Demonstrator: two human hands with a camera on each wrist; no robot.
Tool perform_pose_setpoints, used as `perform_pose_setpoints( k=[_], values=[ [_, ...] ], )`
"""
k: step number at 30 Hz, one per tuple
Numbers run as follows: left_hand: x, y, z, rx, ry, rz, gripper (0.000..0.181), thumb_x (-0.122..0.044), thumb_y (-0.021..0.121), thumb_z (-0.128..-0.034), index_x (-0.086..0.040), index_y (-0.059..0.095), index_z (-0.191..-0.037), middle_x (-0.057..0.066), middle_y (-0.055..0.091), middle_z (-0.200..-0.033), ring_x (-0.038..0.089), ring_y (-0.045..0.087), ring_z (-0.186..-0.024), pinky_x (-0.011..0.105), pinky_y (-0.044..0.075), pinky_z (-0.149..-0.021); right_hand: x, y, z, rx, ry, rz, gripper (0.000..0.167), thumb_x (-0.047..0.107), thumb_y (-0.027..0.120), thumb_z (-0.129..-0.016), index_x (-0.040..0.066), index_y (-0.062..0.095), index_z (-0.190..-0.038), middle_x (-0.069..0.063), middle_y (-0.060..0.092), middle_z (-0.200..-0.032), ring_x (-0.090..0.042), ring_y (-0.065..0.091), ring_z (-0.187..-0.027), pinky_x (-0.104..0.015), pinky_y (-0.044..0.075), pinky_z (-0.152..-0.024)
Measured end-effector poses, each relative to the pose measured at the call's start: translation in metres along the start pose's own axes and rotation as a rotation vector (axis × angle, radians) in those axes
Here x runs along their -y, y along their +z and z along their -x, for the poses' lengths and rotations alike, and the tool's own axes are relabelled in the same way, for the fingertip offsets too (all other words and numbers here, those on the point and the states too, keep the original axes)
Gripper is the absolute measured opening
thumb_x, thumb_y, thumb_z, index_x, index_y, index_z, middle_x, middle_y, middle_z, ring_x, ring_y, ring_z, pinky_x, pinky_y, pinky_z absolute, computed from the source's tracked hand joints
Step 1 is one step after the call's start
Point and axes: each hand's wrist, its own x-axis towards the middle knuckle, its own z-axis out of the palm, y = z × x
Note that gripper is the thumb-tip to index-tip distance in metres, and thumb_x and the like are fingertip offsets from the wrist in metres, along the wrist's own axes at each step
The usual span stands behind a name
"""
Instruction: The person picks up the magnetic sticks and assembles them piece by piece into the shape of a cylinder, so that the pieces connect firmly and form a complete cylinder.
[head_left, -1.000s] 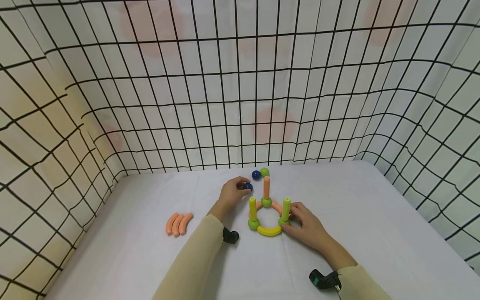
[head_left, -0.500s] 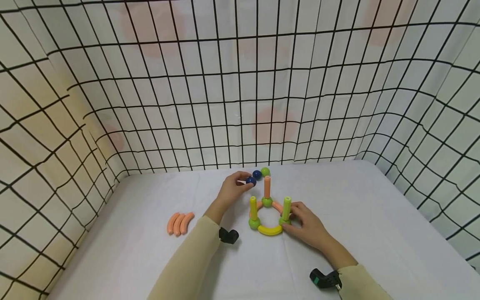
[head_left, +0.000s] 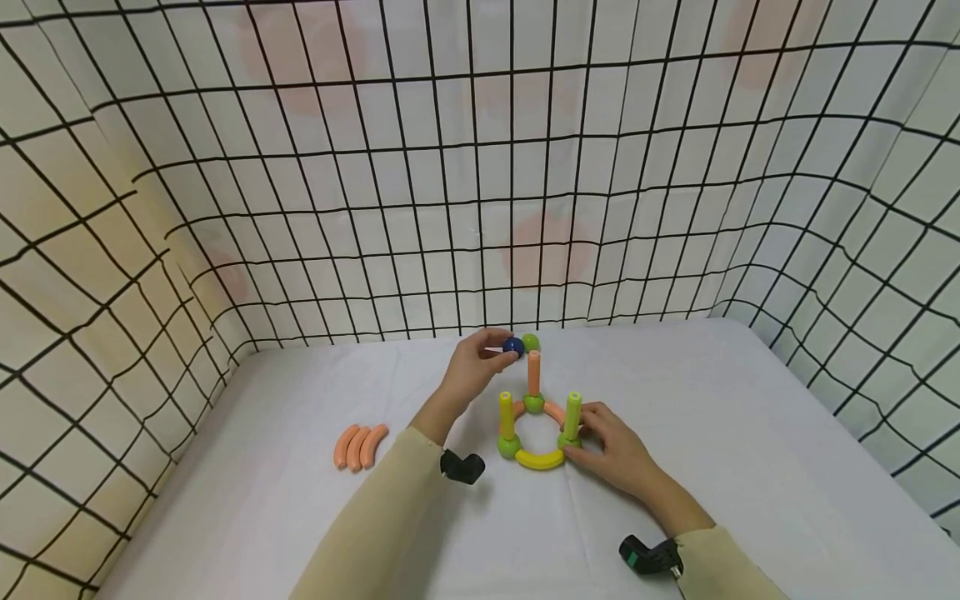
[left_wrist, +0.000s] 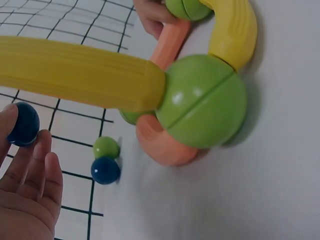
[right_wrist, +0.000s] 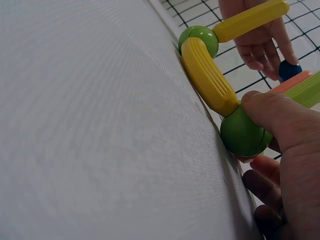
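My left hand (head_left: 468, 367) pinches a dark blue ball (left_wrist: 24, 124) between thumb and fingers, raised behind the ring-shaped toy frame. A second blue ball (left_wrist: 105, 170) and a loose green ball (left_wrist: 106, 147) lie touching on the table; the head view mostly hides that second ball. The frame joins green balls with curved sticks, one yellow (head_left: 540, 460), the others orange. Upright on it are a yellow stick (head_left: 507, 417), an orange stick (head_left: 533, 373) and a light green stick (head_left: 573, 417). With my right hand (head_left: 617, 452), I grip the right green ball (right_wrist: 245, 131) of the frame.
Several curved orange sticks (head_left: 361, 447) lie side by side on the white table (head_left: 262, 517), left of my left arm. A white, black-gridded wall (head_left: 480, 208) stands behind and along both sides. Each wrist wears a black camera (head_left: 462, 467).
My left hand has moved away from me and slightly right, carrying the blue ball from beside the orange upright toward the loose balls. The right hand has stayed on the frame.
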Motion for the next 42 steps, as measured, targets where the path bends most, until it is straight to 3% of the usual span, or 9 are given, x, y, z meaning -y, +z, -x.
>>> perform_pose_setpoints(
  k=[12,19,26,34,42],
  values=[
    [-0.019,0.0,0.007,-0.002,0.056,0.104,0.037,-0.02,0.071,-0.0935,-0.023,0.063,-0.129,0.001,0.067,-0.129,0.017,0.066,-0.108,0.033,0.056,-0.093,-0.001,0.001,0.0,0.006,0.005,-0.013,0.038,0.031,0.079,-0.085,0.019,0.066,-0.119,0.004,0.058,-0.125,-0.014,0.06,-0.108,-0.039,0.053,-0.091],
    [-0.026,0.002,0.011,0.037,0.083,0.134,0.037,-0.017,0.071,-0.0936,-0.02,0.063,-0.129,0.002,0.067,-0.129,0.017,0.065,-0.114,0.034,0.054,-0.097,-0.001,0.001,0.001,-0.001,-0.003,-0.013,0.038,0.031,0.079,-0.085,0.018,0.066,-0.119,0.004,0.058,-0.125,-0.015,0.061,-0.108,-0.04,0.054,-0.092],
    [-0.025,0.004,0.011,0.056,0.106,0.098,0.039,-0.019,0.072,-0.093,-0.019,0.063,-0.131,0.001,0.068,-0.129,0.017,0.064,-0.112,0.034,0.055,-0.096,-0.002,0.001,0.001,-0.007,-0.008,-0.004,0.04,0.031,0.079,-0.085,0.017,0.066,-0.121,0.004,0.058,-0.125,-0.014,0.061,-0.107,-0.039,0.054,-0.091],
    [-0.021,0.007,0.011,0.082,0.153,0.028,0.041,-0.023,0.073,-0.0925,-0.018,0.063,-0.132,0.002,0.071,-0.119,0.018,0.061,-0.104,0.031,0.054,-0.086,-0.003,0.001,0.001,-0.006,-0.007,-0.007,0.039,0.031,0.079,-0.085,0.018,0.066,-0.12,0.004,0.058,-0.125,-0.014,0.061,-0.107,-0.039,0.054,-0.091],
    [-0.023,0.009,0.01,0.069,0.137,0.005,0.04,-0.025,0.072,-0.093,-0.022,0.063,-0.132,-0.002,0.069,-0.125,0.016,0.061,-0.106,0.032,0.055,-0.088,-0.003,0.001,0.0,-0.003,-0.01,-0.008,0.041,0.031,0.079,-0.086,0.017,0.066,-0.122,0.002,0.058,-0.126,-0.015,0.062,-0.108,-0.041,0.054,-0.093]
  ],
)
